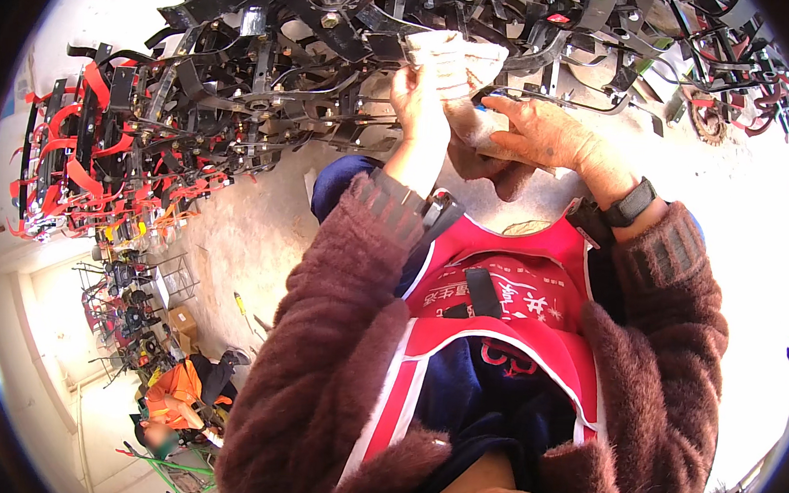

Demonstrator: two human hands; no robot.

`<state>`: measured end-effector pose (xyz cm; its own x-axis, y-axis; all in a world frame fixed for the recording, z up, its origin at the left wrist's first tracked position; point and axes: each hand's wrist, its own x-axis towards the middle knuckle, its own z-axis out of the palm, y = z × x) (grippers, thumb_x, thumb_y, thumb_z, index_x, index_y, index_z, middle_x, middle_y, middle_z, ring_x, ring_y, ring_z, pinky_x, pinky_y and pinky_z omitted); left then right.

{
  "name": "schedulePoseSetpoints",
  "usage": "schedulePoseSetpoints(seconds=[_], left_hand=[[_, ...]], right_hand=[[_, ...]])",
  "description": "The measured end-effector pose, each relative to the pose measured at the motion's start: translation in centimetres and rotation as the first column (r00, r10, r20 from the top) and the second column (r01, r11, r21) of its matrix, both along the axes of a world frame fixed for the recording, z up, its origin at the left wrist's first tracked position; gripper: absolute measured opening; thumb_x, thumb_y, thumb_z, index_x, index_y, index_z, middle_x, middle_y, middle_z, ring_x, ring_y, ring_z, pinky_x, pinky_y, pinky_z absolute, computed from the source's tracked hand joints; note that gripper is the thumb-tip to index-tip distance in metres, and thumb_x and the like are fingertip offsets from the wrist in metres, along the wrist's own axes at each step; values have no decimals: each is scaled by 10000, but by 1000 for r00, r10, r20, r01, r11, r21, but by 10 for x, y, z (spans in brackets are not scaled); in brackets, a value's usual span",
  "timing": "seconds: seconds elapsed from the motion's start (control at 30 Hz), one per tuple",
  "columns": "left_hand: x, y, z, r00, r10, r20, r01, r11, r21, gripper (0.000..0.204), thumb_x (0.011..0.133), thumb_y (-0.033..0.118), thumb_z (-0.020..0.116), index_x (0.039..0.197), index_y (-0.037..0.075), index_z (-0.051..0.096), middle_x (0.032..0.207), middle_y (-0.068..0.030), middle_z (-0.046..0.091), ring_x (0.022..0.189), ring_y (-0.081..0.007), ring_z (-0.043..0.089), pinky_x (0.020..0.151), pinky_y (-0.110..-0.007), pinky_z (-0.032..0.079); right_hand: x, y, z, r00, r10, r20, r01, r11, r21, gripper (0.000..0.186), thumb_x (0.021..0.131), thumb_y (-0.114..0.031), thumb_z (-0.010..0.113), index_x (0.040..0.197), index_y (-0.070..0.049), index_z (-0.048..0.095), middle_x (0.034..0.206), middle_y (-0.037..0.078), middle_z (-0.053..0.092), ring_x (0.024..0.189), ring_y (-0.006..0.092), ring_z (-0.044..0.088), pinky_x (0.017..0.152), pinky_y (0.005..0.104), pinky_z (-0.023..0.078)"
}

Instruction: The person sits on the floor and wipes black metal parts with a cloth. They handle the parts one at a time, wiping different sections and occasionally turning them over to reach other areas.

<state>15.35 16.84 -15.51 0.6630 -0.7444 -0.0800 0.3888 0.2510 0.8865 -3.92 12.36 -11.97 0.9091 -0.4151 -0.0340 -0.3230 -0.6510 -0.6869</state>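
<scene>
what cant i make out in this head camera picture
All in the head view:
- Left hand: fingertips, hidden by pale cloth
- Black metal frame: top, cut off by the picture's upper edge
- Distant co-worker in orange: anything handled, too small

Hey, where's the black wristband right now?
In the head view, the black wristband is right of centre, worn between the right hand and the brown fuzzy sleeve.

- A workshop — one handling metal machine parts;
- black bolted metal assemblies [268,94] heaped in a long row;
- red curved blades [83,176] massed at the left;
- a yellow-handled tool [240,304] lying on the bare floor [217,267];
- a cardboard box [183,323] — and an orange-clad co-worker [174,387] — farther back.
</scene>
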Motion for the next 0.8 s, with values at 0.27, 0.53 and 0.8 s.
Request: schedulePoseSetpoints(seconds=[0.27,0.53,0.8], left_hand=[[23,-18,-68,955,50,293,-152,929,339,132,862,100,635,852,-18,577,827,-46,608,735,-127,533,682,-294,456],[23,-12,-77,988,36,154,-69,973,218,124,941,73,553,1053,57,603,1023,-39,632,920,-144,598,811,-303,504],[40,-11,-96,986,58,155,-101,951,291,147,941,69,537,1079,36,573,1036,-60,618,913,-151,599,822,-302,500]], right_hand=[[3,-4,13,991,-16,-131,54,957,286,518,937,-205,514,1359,72,394,681,98,674,556,231,653,600,340,529],[4,-7,9,998,-4,-63,14,987,161,522,905,-244,542,1325,43,425,714,160,677,688,332,672,673,393,528],[8,-5,8,998,7,-67,6,984,180,544,881,-226,554,1330,49,419,721,124,684,687,299,683,668,376,536]])
